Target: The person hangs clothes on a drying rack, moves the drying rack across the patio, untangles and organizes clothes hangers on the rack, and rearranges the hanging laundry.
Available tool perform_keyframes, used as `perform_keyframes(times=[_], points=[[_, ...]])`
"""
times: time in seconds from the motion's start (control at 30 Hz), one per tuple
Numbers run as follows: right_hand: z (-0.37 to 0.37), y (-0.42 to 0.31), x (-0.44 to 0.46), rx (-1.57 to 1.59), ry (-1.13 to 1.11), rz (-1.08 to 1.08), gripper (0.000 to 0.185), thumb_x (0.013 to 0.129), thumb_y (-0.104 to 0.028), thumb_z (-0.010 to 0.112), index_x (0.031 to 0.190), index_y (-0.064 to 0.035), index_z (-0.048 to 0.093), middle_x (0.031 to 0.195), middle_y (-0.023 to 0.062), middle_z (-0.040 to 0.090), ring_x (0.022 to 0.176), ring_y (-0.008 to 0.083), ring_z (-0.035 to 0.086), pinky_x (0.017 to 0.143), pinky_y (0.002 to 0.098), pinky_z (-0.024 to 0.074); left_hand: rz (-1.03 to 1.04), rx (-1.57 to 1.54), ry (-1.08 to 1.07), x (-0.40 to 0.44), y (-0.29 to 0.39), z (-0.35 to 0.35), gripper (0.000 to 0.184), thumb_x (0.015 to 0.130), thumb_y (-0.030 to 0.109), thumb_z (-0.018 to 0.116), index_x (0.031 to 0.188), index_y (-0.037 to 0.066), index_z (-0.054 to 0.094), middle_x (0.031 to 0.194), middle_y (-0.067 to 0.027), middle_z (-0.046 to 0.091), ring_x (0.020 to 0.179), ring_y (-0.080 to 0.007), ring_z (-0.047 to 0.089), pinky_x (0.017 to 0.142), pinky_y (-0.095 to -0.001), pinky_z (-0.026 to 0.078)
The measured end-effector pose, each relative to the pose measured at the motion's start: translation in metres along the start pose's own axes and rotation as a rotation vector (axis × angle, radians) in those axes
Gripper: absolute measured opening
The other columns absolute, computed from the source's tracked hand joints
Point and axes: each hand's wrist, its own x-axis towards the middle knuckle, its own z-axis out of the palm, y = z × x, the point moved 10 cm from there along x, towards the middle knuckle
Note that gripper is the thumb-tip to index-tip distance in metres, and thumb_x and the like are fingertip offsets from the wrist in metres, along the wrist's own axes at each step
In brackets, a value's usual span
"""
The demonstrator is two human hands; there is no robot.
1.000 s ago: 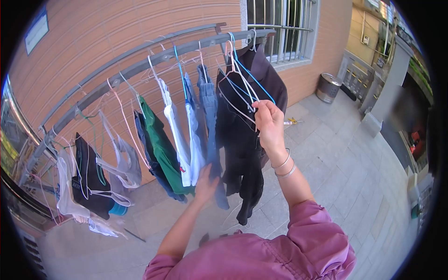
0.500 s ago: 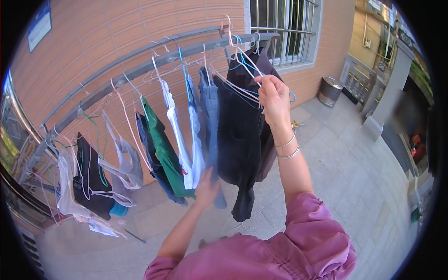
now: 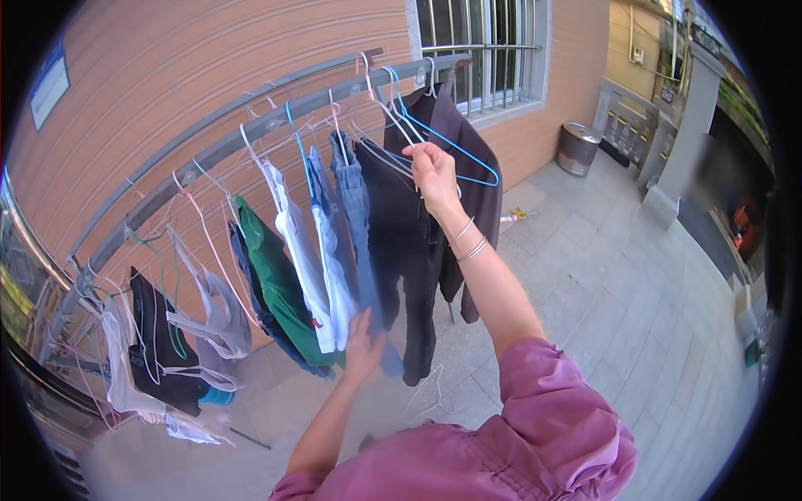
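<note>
My right hand [image 3: 433, 174] is closed around the side of a pale wire hanger [image 3: 380, 98], whose hook is up at the rail. Black trousers [image 3: 407, 259] hang just below and left of that hand. Behind it, a dark shirt [image 3: 476, 217] hangs on a blue hanger [image 3: 468, 157]. My left hand [image 3: 362, 349] is low, by the bottom of blue jeans [image 3: 357, 209] and a white-and-blue garment [image 3: 329, 267]. Its fingers are blurred and partly hidden against the cloth, so I cannot tell whether it grips anything.
A grey metal rail [image 3: 276, 119] runs along the tiled wall [image 3: 234, 42]. Farther left hang a green garment [image 3: 271, 280], a black garment [image 3: 154, 342] and pale bras [image 3: 219, 313]. A metal bin [image 3: 579, 150] stands beyond on the paved floor [image 3: 585, 275].
My right hand and the black trousers have moved left from the dark shirt, which shows more now. My left hand stays low by the hems. The whole view has shifted slightly.
</note>
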Motion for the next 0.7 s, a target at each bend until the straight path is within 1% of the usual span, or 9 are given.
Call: perform_keyframes(times=[0.17,0.27,0.37,0.4,0.47,0.53,0.6,0.67,0.7], points=[[-0.006,0.047,-0.021,-0.129,-0.035,0.075,0.020,0.090,-0.015,0.048,0.084,-0.0014,0.061,0.054,-0.0059,0.043,0.048,0.0027,0.036,0.043,0.0224,0.0261,-0.006,0.029,0.006,0.000,0.000,0.001,0.058,0.079,0.008,0.061,0.132,0.003,0.040,0.130,-0.0149,0.043,0.103,-0.0256,0.054,0.076,-0.0307,0.049],[-0.009,0.049,-0.023,-0.300,-0.091,0.076,0.018,0.089,-0.016,0.051,0.085,-0.0006,0.061,0.057,0.0032,0.048,0.052,0.0116,0.048,0.047,0.0276,0.0353,-0.010,0.016,-0.010,0.001,-0.001,0.004,0.058,0.079,0.008,0.061,0.132,0.003,0.040,0.131,-0.0146,0.042,0.104,-0.0256,0.054,0.076,-0.0307,0.049],[0.013,-0.028,-0.038,-0.944,-0.094,-0.697,0.013,0.088,-0.014,0.054,0.088,-0.0028,0.060,0.072,0.0083,0.054,0.056,0.0199,0.052,0.051,0.0307,0.0411,0.010,0.027,-0.022,0.001,-0.005,0.008,0.060,0.079,0.009,0.062,0.133,0.003,0.038,0.133,-0.0147,0.040,0.104,-0.0257,0.054,0.077,-0.0309,0.049],[0.013,-0.053,-0.037,-0.921,-0.095,-0.642,0.012,0.084,-0.013,0.057,0.089,-0.0042,0.062,0.087,0.0139,0.055,0.073,0.0300,0.056,0.063,0.0384,0.0454,0.018,0.043,-0.027,-0.001,-0.004,0.008,0.060,0.079,0.009,0.062,0.134,0.003,0.037,0.133,-0.0149,0.040,0.104,-0.0254,0.054,0.077,-0.0311,0.049],[0.005,-0.098,-0.033,-1.224,0.088,-0.820,0.011,0.082,-0.015,0.059,0.087,-0.0050,0.061,0.086,0.0127,0.056,0.077,0.0311,0.058,0.068,0.0407,0.0464,0.038,0.070,-0.034,-0.007,-0.001,0.011,0.062,0.079,0.010,0.063,0.134,0.004,0.036,0.133,-0.0154,0.038,0.104,-0.0246,0.054,0.077,-0.0314,0.049],[-0.016,-0.097,-0.009,-1.503,0.122,-0.681,0.013,0.081,-0.018,0.060,0.084,-0.0050,0.060,0.087,0.0128,0.057,0.084,0.0333,0.059,0.072,0.0419,0.0472,-0.008,-0.014,-0.069,-0.016,-0.003,0.015,0.061,0.080,0.010,0.063,0.134,0.004,0.035,0.131,-0.0163,0.038,0.102,-0.0237,0.056,0.076,-0.0312,0.050],[-0.057,-0.044,0.020,-1.668,-0.008,-0.373,0.017,0.082,-0.021,0.060,0.081,-0.0042,0.059,0.085,0.0161,0.061,0.083,0.0363,0.060,0.070,0.0440,0.0478,-0.043,-0.051,-0.114,-0.031,-0.008,0.020,0.060,0.081,0.010,0.062,0.134,0.004,0.035,0.129,-0.0169,0.038,0.099,-0.0229,0.058,0.076,-0.0308,0.050],[-0.078,-0.017,0.031,-1.535,-0.121,-0.147,0.019,0.084,-0.023,0.057,0.083,-0.0046,0.060,0.081,0.0204,0.063,0.080,0.0388,0.062,0.070,0.0472,0.0488,-0.060,-0.045,-0.153,-0.047,-0.016,0.024,0.057,0.082,0.010,0.061,0.133,0.004,0.036,0.126,-0.0173,0.039,0.097,-0.0223,0.060,0.074,-0.0299,0.051],[-0.077,-0.020,0.030,-1.459,-0.106,-0.254,0.018,0.084,-0.023,0.056,0.083,-0.0054,0.060,0.075,0.0220,0.063,0.074,0.0423,0.060,0.067,0.0513,0.0472,-0.098,-0.055,-0.177,-0.055,-0.023,0.025,0.057,0.083,0.009,0.061,0.133,0.004,0.036,0.125,-0.0173,0.040,0.096,-0.0223,0.061,0.074,-0.0296,0.051]])
